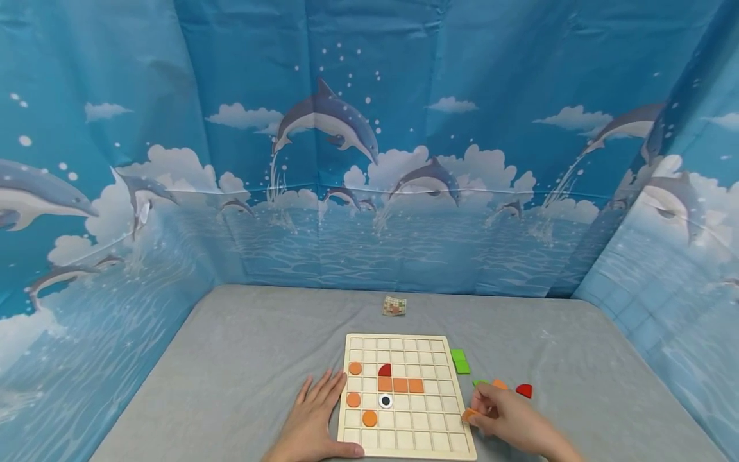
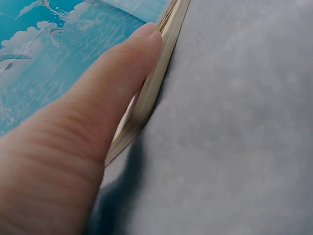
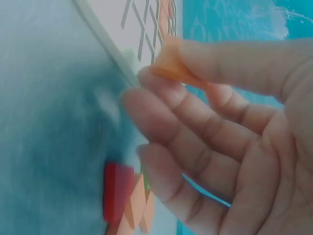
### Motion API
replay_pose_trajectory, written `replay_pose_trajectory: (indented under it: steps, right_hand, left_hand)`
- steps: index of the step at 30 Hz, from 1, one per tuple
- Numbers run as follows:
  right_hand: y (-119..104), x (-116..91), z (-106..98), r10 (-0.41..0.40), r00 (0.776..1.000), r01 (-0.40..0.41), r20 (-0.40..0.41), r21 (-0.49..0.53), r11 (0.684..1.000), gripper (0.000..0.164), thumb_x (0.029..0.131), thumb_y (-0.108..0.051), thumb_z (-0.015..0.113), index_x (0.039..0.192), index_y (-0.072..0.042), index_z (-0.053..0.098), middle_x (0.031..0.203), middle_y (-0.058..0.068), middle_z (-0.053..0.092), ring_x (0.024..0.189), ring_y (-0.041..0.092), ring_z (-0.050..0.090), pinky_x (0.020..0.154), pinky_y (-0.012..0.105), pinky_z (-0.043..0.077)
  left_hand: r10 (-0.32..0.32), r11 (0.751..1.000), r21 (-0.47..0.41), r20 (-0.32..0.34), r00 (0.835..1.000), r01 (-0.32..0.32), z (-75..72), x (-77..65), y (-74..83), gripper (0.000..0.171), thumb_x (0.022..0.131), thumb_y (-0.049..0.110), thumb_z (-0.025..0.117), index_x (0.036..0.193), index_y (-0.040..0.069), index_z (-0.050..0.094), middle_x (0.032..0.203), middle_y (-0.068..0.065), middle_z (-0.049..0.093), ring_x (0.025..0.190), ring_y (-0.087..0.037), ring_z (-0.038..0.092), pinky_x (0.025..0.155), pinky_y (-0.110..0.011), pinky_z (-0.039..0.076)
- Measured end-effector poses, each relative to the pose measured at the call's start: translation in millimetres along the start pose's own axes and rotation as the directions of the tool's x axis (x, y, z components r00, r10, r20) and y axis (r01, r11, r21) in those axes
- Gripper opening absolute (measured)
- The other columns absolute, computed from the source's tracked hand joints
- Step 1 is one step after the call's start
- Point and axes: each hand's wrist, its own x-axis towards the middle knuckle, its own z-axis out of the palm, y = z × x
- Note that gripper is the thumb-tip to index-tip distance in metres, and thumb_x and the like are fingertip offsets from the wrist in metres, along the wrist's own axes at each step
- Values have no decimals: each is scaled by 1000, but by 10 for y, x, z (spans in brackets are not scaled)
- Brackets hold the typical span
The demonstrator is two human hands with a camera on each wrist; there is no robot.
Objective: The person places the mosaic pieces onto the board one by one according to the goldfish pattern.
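Note:
A pale wooden grid board lies on the grey cloth. My left hand rests along its left side, fingers straight, thumb on the near left corner's rim. Just off the board's right edge, my right hand pinches a small orange piece between thumb and fingers; its full shape is hidden. In the grid sit three orange round pieces, a row of three orange squares, a red quarter-round piece above the row's left end, and a black-and-white eye disc below it.
Green squares lie beside the board's right edge. Beyond my right hand are a red quarter-round piece, an orange piece and a partly hidden green one. A small patterned card lies behind the board. Dolphin-print curtains surround the table.

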Motion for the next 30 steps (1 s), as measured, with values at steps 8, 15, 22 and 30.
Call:
replay_pose_trajectory:
  steps: [8, 15, 22, 30]
  right_hand:
    - [-118, 159, 128, -99, 995, 99, -9, -4, 995, 21, 90, -27, 67, 92, -11, 53, 79, -2, 55, 54, 12, 54, 48, 28, 46]
    - [-249, 299, 242, -113, 992, 107, -51, -112, 988, 15, 87, -30, 70, 86, -20, 59, 77, -9, 55, 53, 6, 46, 48, 24, 39]
    - [-351, 471, 393, -191, 976, 180, -108, -105, 978, 10, 84, -20, 74, 85, -18, 63, 75, -10, 56, 56, 6, 47, 50, 25, 42]
    - [-415, 620, 545, -185, 972, 169, -147, -117, 979, 11, 82, -13, 75, 82, -19, 65, 71, -12, 57, 59, 6, 48, 53, 24, 42]
  left_hand:
    - [-4, 1000, -2, 5, 1000, 4, -1, -12, -4, 123, 60, 86, 56, 152, 10, 25, 154, -3, 25, 142, -25, 14, 109, -52, 4]
    - [1, 1000, -14, -2, 1000, -1, -6, -12, 7, 122, 61, 85, 57, 151, 10, 25, 154, -3, 26, 142, -25, 14, 109, -53, 4]
    - [6, 1000, -15, -11, 1000, -7, -6, -10, 5, 121, 62, 85, 56, 151, 10, 25, 154, -3, 26, 142, -26, 14, 108, -53, 4]
    - [-4, 1000, -7, 10, 1000, 4, -15, -9, 13, 122, 61, 86, 57, 151, 10, 25, 154, -3, 26, 142, -25, 15, 109, -54, 5]
